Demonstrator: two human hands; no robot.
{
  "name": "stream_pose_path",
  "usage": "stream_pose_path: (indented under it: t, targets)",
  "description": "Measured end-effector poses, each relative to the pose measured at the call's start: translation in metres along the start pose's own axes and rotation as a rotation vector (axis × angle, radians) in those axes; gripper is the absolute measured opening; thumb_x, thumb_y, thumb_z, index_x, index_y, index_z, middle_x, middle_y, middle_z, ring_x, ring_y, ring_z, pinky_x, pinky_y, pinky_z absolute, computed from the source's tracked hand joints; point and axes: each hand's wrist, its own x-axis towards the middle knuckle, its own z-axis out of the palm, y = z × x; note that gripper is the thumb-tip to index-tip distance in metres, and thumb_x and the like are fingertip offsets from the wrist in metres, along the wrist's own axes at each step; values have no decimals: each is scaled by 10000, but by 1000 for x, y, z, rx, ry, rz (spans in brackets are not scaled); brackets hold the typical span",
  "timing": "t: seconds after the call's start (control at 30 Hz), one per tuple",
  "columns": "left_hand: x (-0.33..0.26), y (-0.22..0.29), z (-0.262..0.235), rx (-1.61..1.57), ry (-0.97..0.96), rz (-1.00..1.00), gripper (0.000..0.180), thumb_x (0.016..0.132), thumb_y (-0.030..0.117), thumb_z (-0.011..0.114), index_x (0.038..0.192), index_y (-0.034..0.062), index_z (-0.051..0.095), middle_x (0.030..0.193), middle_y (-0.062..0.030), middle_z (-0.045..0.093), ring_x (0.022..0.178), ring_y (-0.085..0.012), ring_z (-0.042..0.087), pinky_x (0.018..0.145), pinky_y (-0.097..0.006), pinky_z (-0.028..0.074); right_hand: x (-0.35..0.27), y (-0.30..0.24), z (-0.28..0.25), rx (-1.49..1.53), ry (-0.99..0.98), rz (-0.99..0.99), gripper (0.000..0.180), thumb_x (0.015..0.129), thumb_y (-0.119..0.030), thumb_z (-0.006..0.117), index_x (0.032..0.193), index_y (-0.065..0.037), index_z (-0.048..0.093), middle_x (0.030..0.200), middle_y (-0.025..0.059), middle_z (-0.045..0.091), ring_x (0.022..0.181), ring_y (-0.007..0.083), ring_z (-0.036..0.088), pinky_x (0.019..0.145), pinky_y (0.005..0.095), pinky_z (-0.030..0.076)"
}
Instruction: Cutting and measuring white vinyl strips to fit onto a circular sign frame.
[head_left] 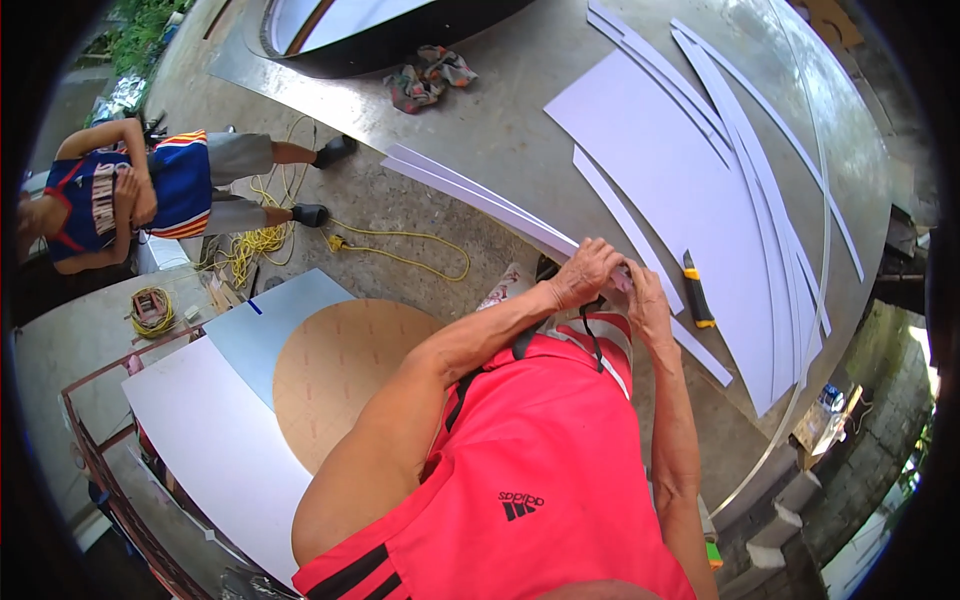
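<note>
My left hand (588, 274) is closed round the near end of long thin white strips (480, 200), which stretch away to the far left along the table's edge. Close beside it, my right hand (648, 302) has its fingers bent round the same end. A small pinkish bit shows between the hands; what it is I cannot make out. Right of my right hand, a black and yellow utility knife (698, 290) lies on a large white sheet (660, 150). A loose white strip (625, 225) lies just beyond my hands.
Cut strips (745, 150) lie across the grey metal table (500, 110). A black curved frame (390, 50) and a crumpled cloth (430, 78) are at the far side. To the left stand a person (150, 190), a yellow cord (400, 232) and a round brown board (350, 370).
</note>
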Motion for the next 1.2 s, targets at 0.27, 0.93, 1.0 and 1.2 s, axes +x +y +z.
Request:
stream_pose_path:
  t: [0.27,0.93,1.0,1.2]
  targets:
    - [16,8,-5,0,69,-16,740,687,17,709,1369,-8,425,1019,-133,567,959,-314,523,844,-418,398,20,11,1,-39,-66,-7,226,845,-3,562,1060,13,630,917,212,673,860,365,650,764,439,510]
    - [42,50,-173,-355,422,-590,360,987,273,628,1178,-18,535,842,-86,648,698,-146,618,591,-297,495,-4,18,-69,1125,-90,338,228,995,-220,610,1006,7,613,787,76,656,630,154,640,543,270,521]
    - [66,37,-180,-788,545,-474,458,1016,318,571,1301,-25,465,1061,-107,661,877,-158,650,668,-288,532,23,-18,-66,1199,-85,288,195,1004,-183,588,1028,7,626,792,71,646,660,143,628,561,276,507]
    - [107,-48,-255,-966,584,-535,362,1065,289,459,1320,37,508,1109,-87,661,926,-150,662,754,-275,560,129,-135,-49,1160,-148,168,247,1007,-182,573,1131,32,582,813,108,661,664,186,665,580,300,544]
